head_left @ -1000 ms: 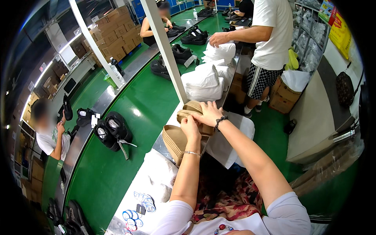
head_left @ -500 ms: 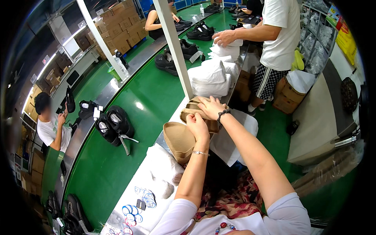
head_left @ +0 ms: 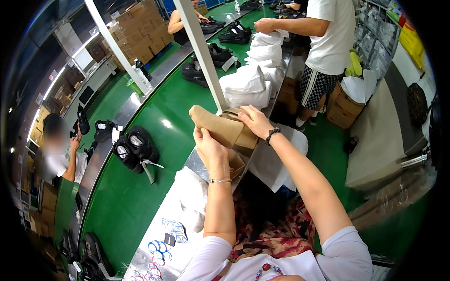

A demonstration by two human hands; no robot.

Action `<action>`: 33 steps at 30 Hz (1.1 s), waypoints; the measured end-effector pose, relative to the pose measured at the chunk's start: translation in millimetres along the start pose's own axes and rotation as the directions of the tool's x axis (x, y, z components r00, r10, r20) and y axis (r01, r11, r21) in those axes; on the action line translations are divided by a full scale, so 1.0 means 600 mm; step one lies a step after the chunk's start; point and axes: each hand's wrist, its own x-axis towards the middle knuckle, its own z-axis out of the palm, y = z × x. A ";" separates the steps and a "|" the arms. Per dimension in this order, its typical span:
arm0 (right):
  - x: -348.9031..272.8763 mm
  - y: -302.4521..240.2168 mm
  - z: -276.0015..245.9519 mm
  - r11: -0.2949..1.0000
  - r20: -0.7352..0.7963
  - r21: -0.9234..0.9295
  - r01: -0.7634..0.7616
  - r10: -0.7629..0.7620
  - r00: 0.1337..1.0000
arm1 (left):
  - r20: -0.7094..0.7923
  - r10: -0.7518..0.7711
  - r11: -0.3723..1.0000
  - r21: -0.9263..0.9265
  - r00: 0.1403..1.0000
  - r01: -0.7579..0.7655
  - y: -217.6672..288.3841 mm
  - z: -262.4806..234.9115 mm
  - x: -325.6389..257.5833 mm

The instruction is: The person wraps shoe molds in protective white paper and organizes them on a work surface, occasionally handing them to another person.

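Note:
My left hand (head_left: 211,149) is closed on a tan moulded-paper shoe insert (head_left: 211,124), thumb and fingers pinching its lower side. The insert's rounded toe points to the upper left, and its other end meets a stack of similar inserts (head_left: 247,141). Across the top of that stack lies my right hand (head_left: 256,122), its fingers stretched out and apart. Below my left wrist a further tan piece (head_left: 236,164) shows in part. The bench edge under the inserts is mostly hidden by my hands.
White wrapped bundles (head_left: 246,86) line the bench beyond a white post (head_left: 199,51). Black shoes (head_left: 136,147) sit on the green conveyor (head_left: 173,112). Round stickers (head_left: 159,248) and a white bundle (head_left: 191,187) lie nearer me. A co-worker (head_left: 323,42) stands at the far right.
My left hand has lifted one insert and tilted it, toe toward the upper left. My right hand stays on the stack. The far co-worker's arm has moved away.

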 end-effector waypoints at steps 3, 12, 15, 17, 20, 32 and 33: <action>-0.038 -0.017 -0.034 0.946 -0.025 0.317 0.064 -0.059 0.998 | 0.043 -0.020 0.999 -0.046 0.999 0.022 0.023 0.010 -0.011; -0.191 -0.062 -0.134 0.901 -0.383 0.356 0.248 -0.102 0.918 | 0.456 -0.370 0.907 -0.013 0.809 0.422 0.013 0.096 -0.154; -0.258 -0.041 -0.147 0.854 -0.357 0.502 0.134 0.064 0.932 | 0.545 -0.408 0.880 0.021 0.733 0.474 -0.025 0.086 -0.197; -0.299 0.013 -0.152 0.624 -0.086 0.781 -0.012 0.126 0.988 | 0.526 -0.465 0.870 0.123 0.712 0.478 -0.066 0.053 -0.210; -0.320 0.160 -0.089 0.738 -0.160 0.641 -0.211 0.397 0.904 | 0.326 -0.584 0.805 0.349 0.743 0.479 -0.127 -0.030 -0.238; -0.302 0.365 0.168 0.800 0.020 -0.567 -0.196 0.252 0.968 | -0.088 -0.697 0.569 0.536 0.712 0.624 -0.198 -0.228 -0.265; -0.309 0.374 0.165 0.776 0.031 -0.605 -0.178 0.246 0.969 | -0.099 -0.701 0.559 0.538 0.706 0.630 -0.201 -0.227 -0.265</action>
